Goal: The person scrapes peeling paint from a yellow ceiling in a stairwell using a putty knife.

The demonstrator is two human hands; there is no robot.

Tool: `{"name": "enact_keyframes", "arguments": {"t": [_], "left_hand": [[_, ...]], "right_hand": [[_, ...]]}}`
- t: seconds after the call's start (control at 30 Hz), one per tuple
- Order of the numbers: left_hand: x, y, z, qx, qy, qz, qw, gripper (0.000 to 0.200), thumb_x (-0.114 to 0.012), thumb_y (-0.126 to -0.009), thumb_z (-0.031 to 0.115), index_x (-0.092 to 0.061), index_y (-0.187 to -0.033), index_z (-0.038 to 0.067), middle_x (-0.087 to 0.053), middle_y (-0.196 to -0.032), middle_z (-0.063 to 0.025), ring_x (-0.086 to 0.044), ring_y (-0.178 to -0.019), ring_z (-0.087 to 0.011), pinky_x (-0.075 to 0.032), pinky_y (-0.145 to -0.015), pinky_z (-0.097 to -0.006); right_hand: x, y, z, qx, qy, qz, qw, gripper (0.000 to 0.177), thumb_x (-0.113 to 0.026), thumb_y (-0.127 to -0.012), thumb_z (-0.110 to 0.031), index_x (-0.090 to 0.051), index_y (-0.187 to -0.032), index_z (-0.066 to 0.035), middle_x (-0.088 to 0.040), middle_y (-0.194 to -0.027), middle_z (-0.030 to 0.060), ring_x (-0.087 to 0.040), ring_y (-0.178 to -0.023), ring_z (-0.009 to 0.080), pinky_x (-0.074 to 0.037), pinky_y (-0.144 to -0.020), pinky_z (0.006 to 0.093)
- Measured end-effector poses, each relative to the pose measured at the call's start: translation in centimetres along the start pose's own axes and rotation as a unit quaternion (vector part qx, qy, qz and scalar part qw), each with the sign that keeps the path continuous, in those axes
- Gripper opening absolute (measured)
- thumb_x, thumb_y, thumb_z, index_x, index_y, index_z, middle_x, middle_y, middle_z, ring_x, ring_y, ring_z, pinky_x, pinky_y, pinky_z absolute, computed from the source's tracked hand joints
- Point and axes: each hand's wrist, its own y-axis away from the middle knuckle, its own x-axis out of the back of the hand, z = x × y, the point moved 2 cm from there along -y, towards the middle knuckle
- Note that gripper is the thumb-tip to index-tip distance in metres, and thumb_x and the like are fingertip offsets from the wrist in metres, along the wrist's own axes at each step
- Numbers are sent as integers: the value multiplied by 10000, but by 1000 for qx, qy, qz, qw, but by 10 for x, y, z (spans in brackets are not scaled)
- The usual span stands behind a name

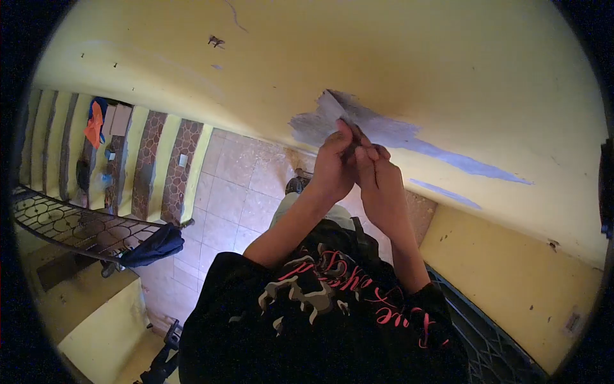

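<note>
My left hand (334, 163) and my right hand (382, 182) are raised together in front of a yellow wall (448, 83), their fingertips meeting. Both are closed. A thin flat grey piece (334, 107) sticks out past the left fingers, and its kind is hard to make out against the wall. Behind the fingers lies a ragged grey patch (396, 133) where the yellow paint is off; a narrow tail of it runs to the right. Whatever lies between the right fingertips is hidden.
Steps (150, 163) with stone-pattern fronts rise at the left, with an orange cloth (94, 125) on them. A dark garment (153, 246) hangs on the metal railing (83, 221). Below me is a tiled floor (224, 192). A dark metal grille (486, 333) stands at lower right.
</note>
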Motion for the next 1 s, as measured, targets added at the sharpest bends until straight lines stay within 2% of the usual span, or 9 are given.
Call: {"name": "enact_keyframes", "arguments": {"t": [0.03, 0.17, 0.3, 0.4, 0.43, 0.53, 0.7, 0.83, 1.0], "left_hand": [[2, -2, 6, -11, 1, 7, 1000, 458, -425, -948, 445, -563, -838, 21, -625, -754, -149, -608, -878, -351, -461, -845, -442], [-10, 3, 6, 1, -22, 55, 998, 468, -435, -940, 464, -564, -836, 26, -625, -754, -147, -608, -880, -350, -462, -839, -444], [-18, 1, 10, 5, -30, -34, 999, 446, -433, -942, 444, -559, -818, 34, -623, -751, -149, -603, -862, -362, -451, -847, -456], [-27, -7, 17, -58, -56, 120, 990, 430, -394, -961, 443, -514, -778, 73, -539, -687, -80, -538, -748, -269, -442, -762, -394], [-15, -4, 18, -28, 32, -39, 998, 396, -441, -943, 409, -546, -829, 44, -618, -758, -144, -588, -862, -346, -451, -845, -447], [1, -15, 23, -78, -52, 114, 989, 415, -432, -945, 429, -546, -835, 46, -618, -757, -139, -596, -863, -334, -464, -832, -436], [-13, 12, 14, -30, 15, 6, 999, 448, -419, -953, 445, -550, -816, 39, -615, -730, -134, -609, -871, -314, -480, -812, -422], [-1, 11, -13, 16, -35, 110, 993, 453, -394, -960, 453, -529, -786, 57, -581, -709, -103, -580, -829, -295, -462, -802, -401], [7, -2, -8, -7, -58, 95, 994, 439, -392, -962, 451, -498, -766, 73, -541, -697, -77, -537, -759, -264, -431, -803, -370]], "right_hand": [[-4, -6, 4, 3, -13, 12, 1000, 290, -421, -975, -212, -551, -1007, 45, -531, -674, 143, -525, -564, 218, -409, -538, 335], [-8, -19, 5, 11, 15, -3, 1000, 274, -440, -972, -199, -544, -1021, 49, -546, -737, 193, -524, -581, 266, -403, -542, 338], [-3, -5, -2, -27, -85, -19, 996, 287, -447, -969, -203, -555, -961, 62, -549, -765, 219, -514, -586, 278, -397, -539, 335], [-7, -22, -2, 94, -6, 50, 994, 302, -450, -968, -214, -562, -932, 64, -560, -770, 229, -537, -591, 300, -406, -546, 353], [-2, -15, -8, 58, -27, 14, 998, 305, -448, -968, -221, -561, -940, 61, -567, -773, 231, -552, -603, 324, -414, -556, 368], [-11, -21, -1, 20, -5, 9, 1000, 310, -438, -972, -229, -561, -963, 55, -570, -764, 220, -582, -625, 326, -429, -571, 386], [-7, -1, -10, 12, 0, -11, 1000, 325, -445, -973, -245, -551, -919, 57, -521, -650, 171, -532, -565, 223, -416, -528, 350], [3, 11, 14, -102, -54, -66, 991, 329, -441, -974, -245, -543, -887, 55, -519, -645, 166, -509, -533, 232, -389, -503, 356], [-13, -19, 22, 13, 30, 18, 999, 317, -425, -974, -219, -552, -947, 71, -544, -712, 207, -532, -604, 298, -420, -567, 373]]}}
